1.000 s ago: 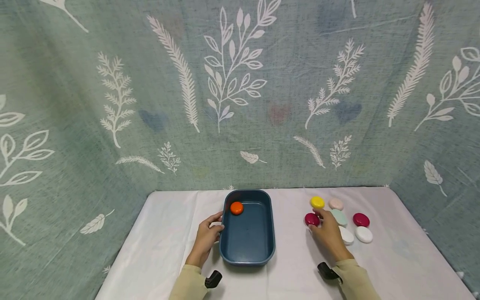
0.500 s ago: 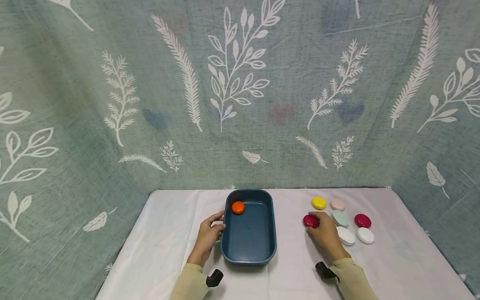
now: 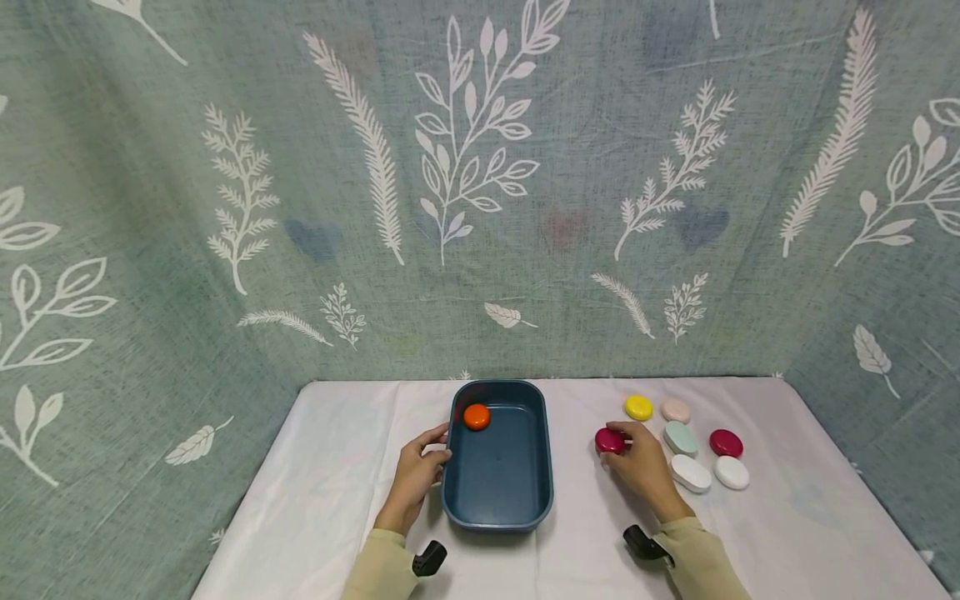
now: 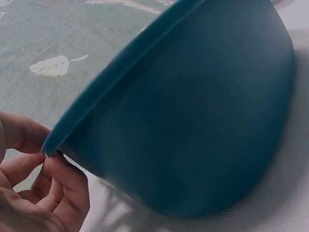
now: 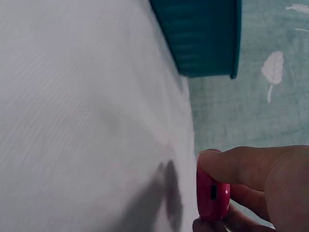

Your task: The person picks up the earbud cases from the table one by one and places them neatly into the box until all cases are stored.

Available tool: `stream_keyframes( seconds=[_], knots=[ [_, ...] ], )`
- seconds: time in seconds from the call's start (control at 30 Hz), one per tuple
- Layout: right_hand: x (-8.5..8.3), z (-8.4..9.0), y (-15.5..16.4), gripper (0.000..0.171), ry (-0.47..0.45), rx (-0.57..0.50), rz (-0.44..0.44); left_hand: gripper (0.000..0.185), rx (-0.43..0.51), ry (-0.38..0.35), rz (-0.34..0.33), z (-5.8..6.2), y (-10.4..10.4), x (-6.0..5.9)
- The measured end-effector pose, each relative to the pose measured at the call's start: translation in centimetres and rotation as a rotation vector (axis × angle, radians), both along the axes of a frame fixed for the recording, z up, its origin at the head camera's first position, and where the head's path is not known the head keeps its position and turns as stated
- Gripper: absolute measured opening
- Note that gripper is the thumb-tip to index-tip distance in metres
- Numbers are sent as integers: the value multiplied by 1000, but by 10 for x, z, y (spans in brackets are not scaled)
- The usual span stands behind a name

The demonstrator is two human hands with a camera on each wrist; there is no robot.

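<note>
My left hand (image 3: 410,481) pinches the left rim of a deep blue rectangular tray (image 3: 495,522). The left wrist view shows thumb and fingers on either side of the rim of this tray (image 4: 178,125). Inside, near the far left corner, lies an orange disc (image 3: 476,417). To the right, my right hand (image 3: 643,468) grips a glossy dark red disc (image 3: 609,442) by its edges. In the right wrist view the red disc (image 5: 207,198) has a small dark slot in its side and hangs above the cloth, apart from its shadow.
Right of the right hand lie a yellow disc (image 3: 638,407), a pale pink one (image 3: 675,410), a pale green oval (image 3: 680,437), a white oval (image 3: 691,473), another red disc (image 3: 726,443) and a white disc (image 3: 731,472). A leaf-patterned curtain (image 3: 480,333) backs the white-covered table (image 3: 300,517).
My right hand has taken hold of the dark red disc and moved left with it, away from the yellow disc and green oval. My left hand stays on the tray rim.
</note>
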State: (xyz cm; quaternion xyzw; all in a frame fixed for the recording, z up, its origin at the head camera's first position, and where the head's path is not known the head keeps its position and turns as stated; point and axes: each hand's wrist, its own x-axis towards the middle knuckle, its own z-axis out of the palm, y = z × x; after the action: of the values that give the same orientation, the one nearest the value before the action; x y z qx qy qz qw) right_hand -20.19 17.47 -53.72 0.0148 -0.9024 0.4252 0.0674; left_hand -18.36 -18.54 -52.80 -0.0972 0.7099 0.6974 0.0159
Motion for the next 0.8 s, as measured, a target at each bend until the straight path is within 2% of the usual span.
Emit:
stream_keyframes(
  seconds=[0.3, 0.53, 0.8],
  knots=[
    [-4, 13, -14, 47, 79, -52, 47, 53, -2, -6, 5, -1, 0, -1],
    [-8, 24, -29, 49, 81, -63, 61, 53, 1, -1, 6, 0, 0, 0],
    [-14, 33, -47, 47, 142, -107, 94, 53, 3, -5, 10, 1, 1, 1]
  ],
)
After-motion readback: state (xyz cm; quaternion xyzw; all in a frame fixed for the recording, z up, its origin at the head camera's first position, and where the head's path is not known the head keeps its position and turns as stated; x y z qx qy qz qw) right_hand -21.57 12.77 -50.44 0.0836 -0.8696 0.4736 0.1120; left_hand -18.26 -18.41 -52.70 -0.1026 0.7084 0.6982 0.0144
